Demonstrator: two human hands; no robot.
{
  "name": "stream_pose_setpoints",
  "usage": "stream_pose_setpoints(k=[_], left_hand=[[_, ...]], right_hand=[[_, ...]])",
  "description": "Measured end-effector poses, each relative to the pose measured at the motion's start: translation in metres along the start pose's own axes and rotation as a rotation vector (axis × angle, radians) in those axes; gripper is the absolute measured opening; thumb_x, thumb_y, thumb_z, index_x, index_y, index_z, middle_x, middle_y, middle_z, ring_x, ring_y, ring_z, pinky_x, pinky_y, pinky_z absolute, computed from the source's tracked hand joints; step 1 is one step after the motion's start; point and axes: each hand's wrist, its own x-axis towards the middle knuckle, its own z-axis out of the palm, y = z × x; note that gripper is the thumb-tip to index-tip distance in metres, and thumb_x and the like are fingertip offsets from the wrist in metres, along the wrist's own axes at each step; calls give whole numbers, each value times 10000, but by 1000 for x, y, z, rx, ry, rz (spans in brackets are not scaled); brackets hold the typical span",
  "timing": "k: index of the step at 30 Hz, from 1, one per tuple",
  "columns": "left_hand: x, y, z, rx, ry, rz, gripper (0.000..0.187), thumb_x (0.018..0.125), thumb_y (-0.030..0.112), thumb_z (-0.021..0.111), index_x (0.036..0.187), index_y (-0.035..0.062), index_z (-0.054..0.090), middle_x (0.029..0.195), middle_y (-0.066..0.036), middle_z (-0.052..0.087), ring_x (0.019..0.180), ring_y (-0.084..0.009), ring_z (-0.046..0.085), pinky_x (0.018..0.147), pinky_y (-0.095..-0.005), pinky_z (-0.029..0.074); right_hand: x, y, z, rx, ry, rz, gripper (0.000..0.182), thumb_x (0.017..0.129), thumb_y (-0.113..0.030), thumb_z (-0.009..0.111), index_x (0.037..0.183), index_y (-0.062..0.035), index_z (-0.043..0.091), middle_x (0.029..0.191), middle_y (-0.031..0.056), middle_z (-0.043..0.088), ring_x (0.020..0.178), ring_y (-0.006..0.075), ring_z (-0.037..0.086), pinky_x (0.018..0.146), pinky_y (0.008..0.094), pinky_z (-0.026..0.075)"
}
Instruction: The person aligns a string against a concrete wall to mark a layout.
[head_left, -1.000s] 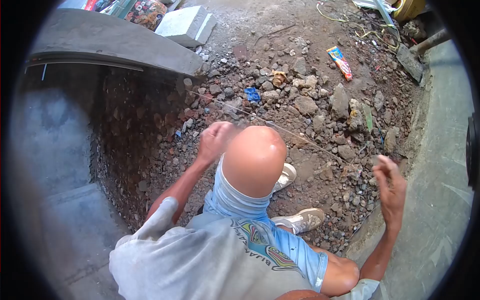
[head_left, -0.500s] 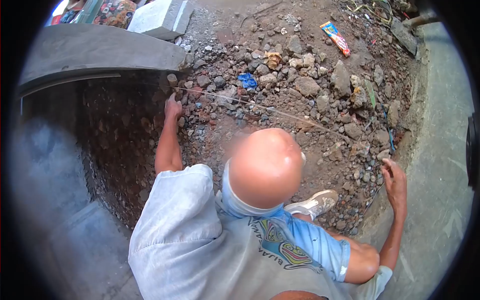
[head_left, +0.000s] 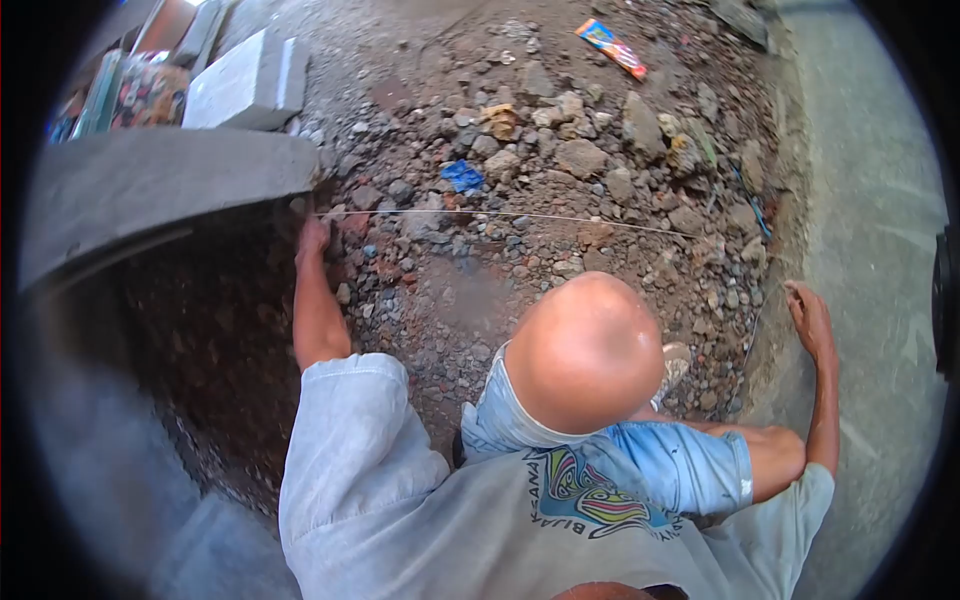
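A thin pale string [head_left: 520, 213] stretches almost level above the rubble, its left end meeting the fingertips of my left hand [head_left: 314, 236]. That hand is closed at the string, low beside the end of a curved grey concrete edge [head_left: 170, 185]. My right hand [head_left: 810, 312] is held over the border of the concrete strip on the right, fingers bent together. What it pinches, if anything, is too small to make out. Toward this hand the string fades from sight near the stones. My bent knee [head_left: 585, 350] rises between both arms.
Broken stones and gravel [head_left: 580, 157] cover the ground ahead. A blue scrap [head_left: 462, 176] and a colourful wrapper [head_left: 611, 48] lie on it. A pale block [head_left: 235, 82] stands upper left. Smooth concrete [head_left: 870, 250] runs along the right; a dark, shaded hollow [head_left: 210, 340] lies left.
The string was slanting and blurred; now it is straighter and nearly level. My view has shifted, with the rubble moving left in it. My right hand is higher and its fingers are more bent.
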Motion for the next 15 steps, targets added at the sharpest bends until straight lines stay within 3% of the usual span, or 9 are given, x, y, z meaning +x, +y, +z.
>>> stream_pose_setpoints(k=[1,4,7,10,13,15], left_hand=[[5,-6,-2,-2,-29,-7,744,918,239,573,1538,158,170,1311,-286,538,1203,-426,534,982,-474,434],[15,-36,5,-51,-80,33,642,929,205,557,1500,117,278,1305,-289,538,1182,-427,543,981,-484,431],[2,-60,34,23,302,67,605,894,162,632,1447,159,388,1176,-273,605,1068,-440,593,931,-493,463],[-57,-26,23,-88,375,42,542,888,199,664,1384,110,466,1270,-275,534,1162,-435,530,985,-474,432],[-70,-42,55,-166,602,55,576,876,208,687,1394,107,455,1380,-284,428,1276,-426,428,1041,-460,388],[-86,-31,49,-198,529,32,608,868,180,696,1403,57,433,1396,-279,408,1324,-411,379,1081,-446,351]], right_hand=[[-3,3,-2,3,-3,25,291,905,-55,573,1194,-48,603,877,183,634,785,308,617,745,382,475],[-5,9,-4,16,-9,54,297,906,-59,566,1202,-52,598,879,187,634,792,301,624,748,384,477],[-9,13,-6,29,23,44,298,907,-66,564,1203,-54,594,870,176,635,787,292,622,747,388,477],[-9,9,-3,70,76,22,289,905,-72,573,1193,-53,593,851,160,630,774,286,613,741,391,477],[-2,8,2,91,51,23,287,901,-75,586,1187,-64,592,844,153,626,777,292,614,740,392,479],[4,9,1,61,8,29,285,897,-74,593,1182,-75,592,839,153,621,783,301,617,739,390,481]])
